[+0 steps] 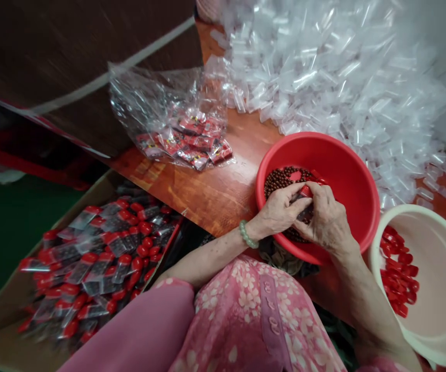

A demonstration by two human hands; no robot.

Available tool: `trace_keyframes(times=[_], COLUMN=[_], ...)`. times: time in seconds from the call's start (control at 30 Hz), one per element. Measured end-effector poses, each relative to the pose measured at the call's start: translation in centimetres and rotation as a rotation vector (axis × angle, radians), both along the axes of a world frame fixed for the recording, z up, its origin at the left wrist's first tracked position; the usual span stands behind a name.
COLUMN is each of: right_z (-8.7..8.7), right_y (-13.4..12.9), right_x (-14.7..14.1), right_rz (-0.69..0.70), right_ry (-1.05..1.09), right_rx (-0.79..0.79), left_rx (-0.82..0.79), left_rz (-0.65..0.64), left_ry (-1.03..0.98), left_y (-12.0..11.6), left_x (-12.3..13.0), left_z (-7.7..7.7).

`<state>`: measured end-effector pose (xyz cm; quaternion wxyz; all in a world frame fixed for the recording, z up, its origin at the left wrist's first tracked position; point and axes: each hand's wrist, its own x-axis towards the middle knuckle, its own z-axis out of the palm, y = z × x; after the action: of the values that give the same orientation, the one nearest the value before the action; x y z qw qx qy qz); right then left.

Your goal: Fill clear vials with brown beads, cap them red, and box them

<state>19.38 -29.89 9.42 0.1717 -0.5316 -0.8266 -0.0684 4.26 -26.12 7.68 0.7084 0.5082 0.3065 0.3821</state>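
Over the red basin, my left hand and my right hand meet with fingertips closed around one small clear container with a red cap. Dark contents show through its side, and my fingers cover most of it. Small round brown beads lie in the basin just beyond and beneath my hands, with some red pieces among them. A pale green bead bracelet circles my left wrist.
A cardboard box at left holds many red-capped filled containers. Red packets in a clear bag lie on the wooden table. Clear empty containers pile up behind. A white basin at right holds red caps.
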Motion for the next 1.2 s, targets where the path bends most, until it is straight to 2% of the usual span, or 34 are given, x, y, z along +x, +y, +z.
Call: trace_keyframes(times=[0.1, 0.2, 0.27, 0.33, 0.43, 0.5, 0.53, 0.6, 0.67, 0.7, 0.77, 0.8, 0.87, 0.9, 0.97, 1.03, 1.1, 1.2], right_z=[1.5, 2.3, 2.1, 1.5, 0.6, 0.3, 0.1, -0.1, -0.7, -1.1, -2.2, -2.8, -3.9, -4.4, -4.9, -5.0, -4.8, -4.3], right_y=[-0.2, -0.3, 0.1, 0.9, 2.3, 3.4, 3.8, 4.6, 5.2, 5.4, 5.7, 5.8, 6.0, 6.0, 6.1, 6.2, 6.3, 6.3], right_x=[0.5, 1.9, 3.3, 4.6, 5.8, 5.9, 5.9, 5.5, 5.3, 5.3, 5.4, 5.5, 5.8, 5.8, 5.8, 5.7, 5.4, 4.9], right_rz=[0.115, 0.112, 0.034, -0.023, -0.057, -0.081, -0.092, -0.109, -0.122, -0.13, -0.148, -0.154, -0.162, -0.167, -0.176, -0.187, -0.196, -0.208], right_ry=[0.126, 0.211, 0.164, 0.051, -0.114, -0.188, -0.214, -0.246, -0.265, -0.271, -0.28, -0.283, -0.29, -0.295, -0.303, -0.306, -0.306, -0.302], right_rx=[-0.241, -0.418, -0.483, -0.554, -0.659, -0.684, -0.688, -0.704, -0.737, -0.755, -0.786, -0.797, -0.814, -0.823, -0.838, -0.846, -0.851, -0.858], left_rx=[-0.019, -0.005, 0.054, 0.075, 0.035, -0.032, -0.064, 0.006, 0.137, 0.202, 0.32, 0.4, 0.582, 0.636, 0.695, 0.731, 0.726, 0.661], left_rz=[0.066, 0.183, 0.43, 0.714, 1.07, 1.09, 1.063, 1.043, 1.071, 1.08, 0.999, 0.896, 0.566, 0.464, 0.33, 0.245, 0.23, 0.236], left_ry=[-0.031, -0.001, 0.155, 0.362, 0.786, 1.183, 1.293, 1.411, 1.366, 1.305, 1.144, 1.059, 0.953, 0.935, 0.934, 0.973, 1.05, 1.18], left_y=[-0.8, -1.7, -2.2, -3.0, -5.4, -7.3, -8.1, -8.6, -7.2, -5.7, -1.5, 1.0, 6.4, 9.2, 14.4, 19.0, 23.0, 27.3], left_x=[-1.8, -6.6, -11.4, -16.9, -25.1, -29.3, -30.8, -32.2, -31.3, -30.0, -25.9, -23.3, -17.3, -14.1, -8.4, -3.9, -1.1, 0.5], left_z=[0.8, 1.2, 0.4, -1.2, -3.7, -4.6, -4.8, -4.8, -4.5, -4.4, -4.1, -4.0, -3.9, -3.9, -3.9, -4.0, -4.2, -4.7])
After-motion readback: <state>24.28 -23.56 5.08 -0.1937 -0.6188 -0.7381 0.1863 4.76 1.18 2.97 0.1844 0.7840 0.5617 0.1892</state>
